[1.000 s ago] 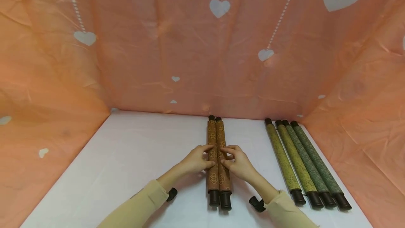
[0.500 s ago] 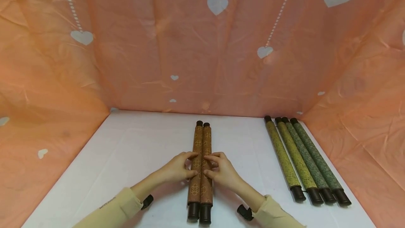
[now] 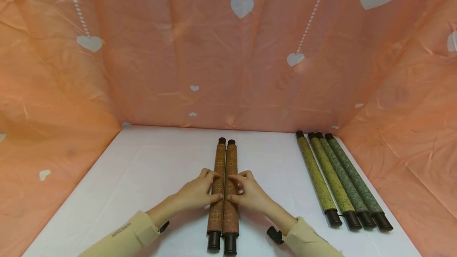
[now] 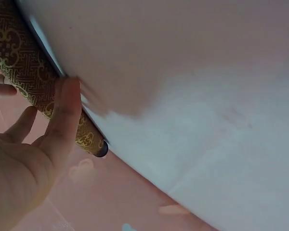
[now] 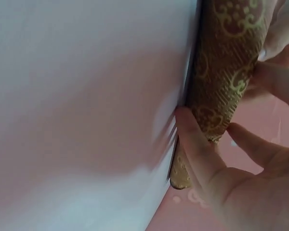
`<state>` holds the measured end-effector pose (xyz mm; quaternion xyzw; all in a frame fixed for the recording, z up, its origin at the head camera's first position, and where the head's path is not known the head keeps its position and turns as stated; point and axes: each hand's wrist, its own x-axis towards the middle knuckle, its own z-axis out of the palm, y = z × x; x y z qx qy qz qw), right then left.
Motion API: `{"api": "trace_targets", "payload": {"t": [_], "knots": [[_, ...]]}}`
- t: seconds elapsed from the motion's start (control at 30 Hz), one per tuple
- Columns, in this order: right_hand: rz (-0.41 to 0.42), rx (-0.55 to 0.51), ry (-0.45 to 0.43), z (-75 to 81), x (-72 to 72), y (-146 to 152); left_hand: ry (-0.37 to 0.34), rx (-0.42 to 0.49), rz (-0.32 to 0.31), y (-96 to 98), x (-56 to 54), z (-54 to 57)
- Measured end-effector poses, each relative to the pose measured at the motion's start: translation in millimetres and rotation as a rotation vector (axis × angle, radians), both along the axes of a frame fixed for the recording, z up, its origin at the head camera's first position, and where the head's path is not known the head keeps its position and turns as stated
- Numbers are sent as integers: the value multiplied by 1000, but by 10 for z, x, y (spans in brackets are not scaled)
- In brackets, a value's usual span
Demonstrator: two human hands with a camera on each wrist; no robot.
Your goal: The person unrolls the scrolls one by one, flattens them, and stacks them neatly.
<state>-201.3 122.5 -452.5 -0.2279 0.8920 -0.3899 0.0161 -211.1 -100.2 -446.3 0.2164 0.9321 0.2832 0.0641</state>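
Two brown scroll rolls with gold patterns and dark end knobs lie side by side on the white table, a narrow slit between them. My left hand (image 3: 195, 191) grips the left brown roll (image 3: 216, 213), thumb and fingers on its two sides. Around the right brown roll (image 3: 231, 217) curl the fingers and thumb of my right hand (image 3: 251, 195). In the left wrist view, fingertips (image 4: 70, 89) reach down to the roll's lower edge by the table. The right wrist view shows a finger (image 5: 195, 139) likewise at the underside of the patterned roll (image 5: 216, 82).
To the right lie two yellow-green rolls (image 3: 315, 173) and two dark green rolls (image 3: 353, 169), roughly parallel, with dark knobs. An orange cloth with white hearts (image 3: 200, 50) stands behind the white table (image 3: 153, 154) and along both sides.
Both hands have carried the brown rolls leftward and nearer to me. Over the last half second the rolls have shifted slightly left, and a thin slit has opened between them.
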Motion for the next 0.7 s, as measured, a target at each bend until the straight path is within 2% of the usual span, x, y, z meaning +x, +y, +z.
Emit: {"api": "trace_targets", "payload": {"t": [0.2,0.3,0.47,0.57,0.7], "knots": [[25,23,-3,-21,-50,120,68,-18,-72,-58,-15,-19],[62,51,33,-20,-58,174,80,-34,-130,-90,-20,-20],[145,89,37,11,-65,236,96,-85,-216,-116,-40,-11],[184,121,47,22,-71,263,116,-113,-242,-126,-54,-23],[201,164,71,13,-78,299,140,-126,-245,-141,-57,-32]]}}
